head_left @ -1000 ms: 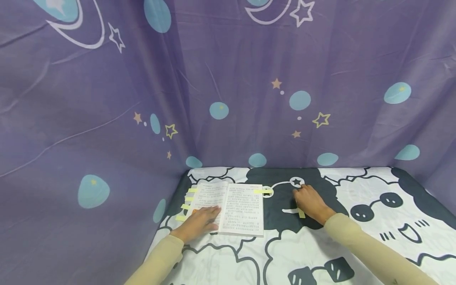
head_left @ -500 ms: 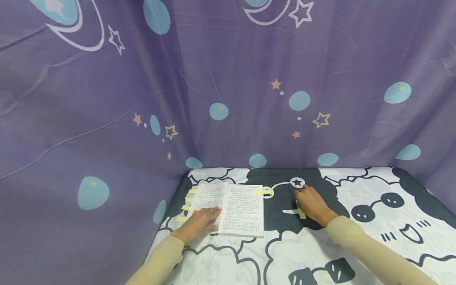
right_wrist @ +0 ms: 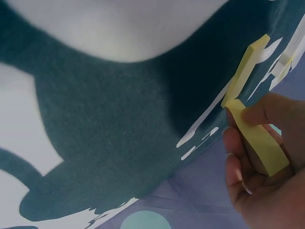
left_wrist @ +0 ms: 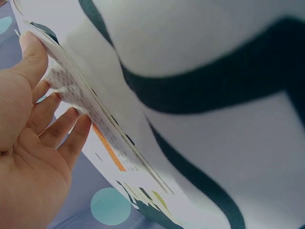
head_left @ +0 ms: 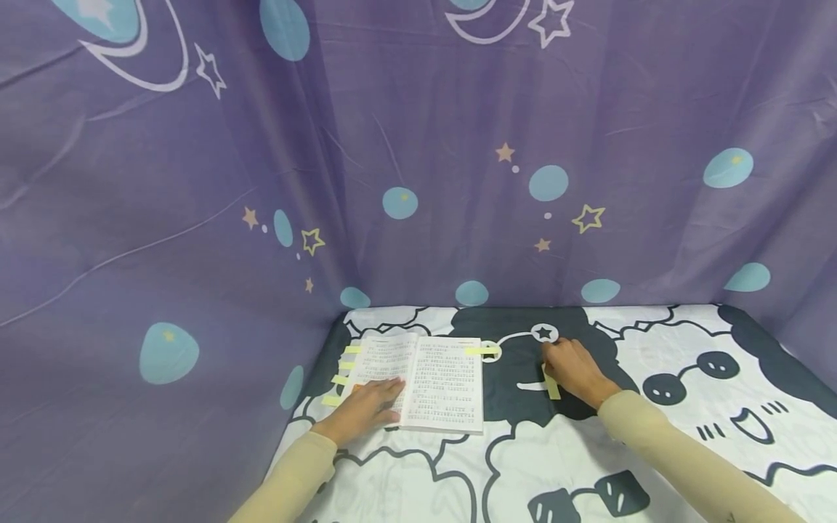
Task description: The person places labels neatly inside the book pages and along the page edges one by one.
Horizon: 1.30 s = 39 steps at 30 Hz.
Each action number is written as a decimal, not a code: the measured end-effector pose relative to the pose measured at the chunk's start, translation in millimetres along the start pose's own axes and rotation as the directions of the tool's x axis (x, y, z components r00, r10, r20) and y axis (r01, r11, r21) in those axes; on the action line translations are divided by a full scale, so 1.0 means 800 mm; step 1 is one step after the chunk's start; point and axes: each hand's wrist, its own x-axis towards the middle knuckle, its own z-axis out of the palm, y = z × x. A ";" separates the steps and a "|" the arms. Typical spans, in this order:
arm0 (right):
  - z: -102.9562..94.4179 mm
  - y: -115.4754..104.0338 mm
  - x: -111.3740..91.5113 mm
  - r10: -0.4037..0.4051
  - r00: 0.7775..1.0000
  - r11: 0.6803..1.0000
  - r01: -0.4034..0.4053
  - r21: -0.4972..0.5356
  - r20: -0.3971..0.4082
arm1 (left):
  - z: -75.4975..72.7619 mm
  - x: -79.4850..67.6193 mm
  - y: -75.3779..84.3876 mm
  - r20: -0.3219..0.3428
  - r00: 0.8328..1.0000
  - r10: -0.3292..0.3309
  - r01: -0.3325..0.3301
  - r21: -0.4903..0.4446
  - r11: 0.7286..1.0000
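Note:
An open book point(head_left: 447, 381) of printed pages lies on the patterned cloth. My left hand point(head_left: 366, 408) rests on its left page with the fingers extended; the left wrist view shows the fingertips touching the paper beside an orange mark point(left_wrist: 109, 148). Right of the book, my right hand point(head_left: 575, 370) pinches a yellow sticky note strip point(right_wrist: 262, 143) between thumb and fingers. Next to those fingertips, a yellow sticky note pad point(right_wrist: 245, 71) lies on the dark part of the cloth. Whether strip and pad still touch, I cannot tell.
Several yellow tabs point(head_left: 342, 365) stick out from the book's left edge. Another yellow tab point(head_left: 482, 351) juts from the right page's upper edge. The cloth point(head_left: 399, 487) carries cartoon sheep. A purple curtain point(head_left: 418, 109) hangs behind and to the left.
My right hand has shifted very slightly to the right, and a little more of the yellow pad shows below it. The left hand and the book have stayed in place.

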 end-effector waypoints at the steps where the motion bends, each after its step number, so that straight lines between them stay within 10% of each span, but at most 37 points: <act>1: -0.001 0.000 0.000 0.006 1.000 1.000 -0.006 0.007 0.005 | 0.000 0.000 0.000 0.000 1.000 -0.001 0.001 0.001 1.000; 39: -0.006 -0.001 0.002 -0.009 0.997 0.999 0.013 0.047 -0.079 | 0.003 0.000 -0.005 -0.004 1.000 0.005 -0.005 -0.005 1.000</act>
